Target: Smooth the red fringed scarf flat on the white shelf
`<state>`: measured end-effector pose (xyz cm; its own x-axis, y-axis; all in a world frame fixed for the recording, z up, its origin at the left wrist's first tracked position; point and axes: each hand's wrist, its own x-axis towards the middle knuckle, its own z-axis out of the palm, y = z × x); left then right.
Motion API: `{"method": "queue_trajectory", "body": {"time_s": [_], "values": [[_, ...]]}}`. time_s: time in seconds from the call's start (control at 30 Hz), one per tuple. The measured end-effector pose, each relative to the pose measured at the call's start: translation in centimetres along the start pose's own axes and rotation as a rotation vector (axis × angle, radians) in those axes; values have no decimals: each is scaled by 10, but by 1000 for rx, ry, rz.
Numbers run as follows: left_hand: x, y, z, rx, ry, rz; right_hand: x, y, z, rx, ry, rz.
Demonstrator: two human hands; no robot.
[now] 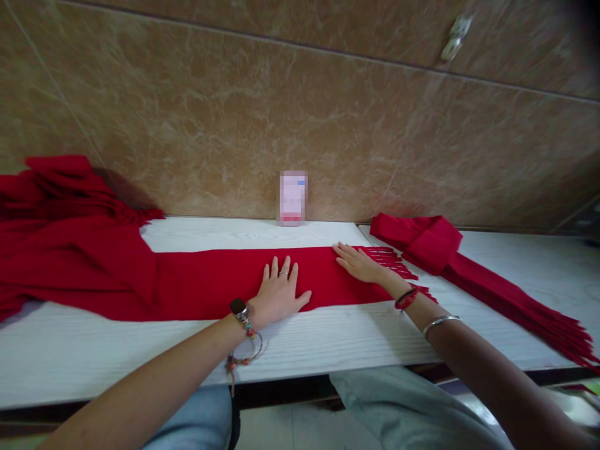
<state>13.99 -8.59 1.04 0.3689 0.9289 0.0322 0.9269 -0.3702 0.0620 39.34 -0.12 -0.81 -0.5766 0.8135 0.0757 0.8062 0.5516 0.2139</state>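
A red fringed scarf (206, 281) lies stretched flat across the white tabletop, its tassels pointing right. My left hand (277, 292) rests palm down near its middle, fingers spread. Toward the fringed end, my right hand (360, 265) also lies flat on the cloth, fingers stretched out. The scarf's left part merges into a crumpled heap of red cloth (70, 231); where one piece ends and another begins I cannot tell.
Right of my hands lies a second red scarf (435, 247), folded into a knot-like loop with a fringed tail. A phone-like card (293, 199), blurred out, leans on the brown tiled wall (210, 125). The white tabletop (328, 337) ends just before my legs.
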Motion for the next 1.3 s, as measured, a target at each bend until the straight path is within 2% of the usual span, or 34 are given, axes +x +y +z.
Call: {"method": "queue_trajectory", "body": {"time_s": [0.1, 0.2, 0.27, 0.33, 0.43, 0.5, 0.57, 0.77, 0.93, 1.1, 1.3], "values": [[0, 0, 0, 2, 4, 5, -11, 7, -3, 6, 7, 103], [0, -1, 1, 9, 3, 12, -20, -17, -16, 126, 86, 145], [-1, -2, 1, 17, 9, 22, -27, -43, -26, 216, 126, 67], [-2, -2, 0, 36, 39, 24, -33, -68, -34, 275, 113, -27], [-8, 1, -4, 124, 138, 67, -42, -87, -39, 327, 80, -69], [-13, 5, -8, 198, 180, 150, -47, -88, -40, 338, 92, -47], [-17, 9, -11, 244, 167, 223, -51, -85, -41, 340, 128, -41], [-22, 15, -17, 249, 118, 251, -62, -84, -53, 376, 197, -256], [-21, 10, -23, 150, 112, 436, -66, -83, -63, 307, 246, -328], [-19, 5, -24, 135, 107, 494, -64, -83, -61, 212, 262, -293], [-16, 6, -17, 157, 162, 454, -58, -88, -60, 130, 331, -184]]}}
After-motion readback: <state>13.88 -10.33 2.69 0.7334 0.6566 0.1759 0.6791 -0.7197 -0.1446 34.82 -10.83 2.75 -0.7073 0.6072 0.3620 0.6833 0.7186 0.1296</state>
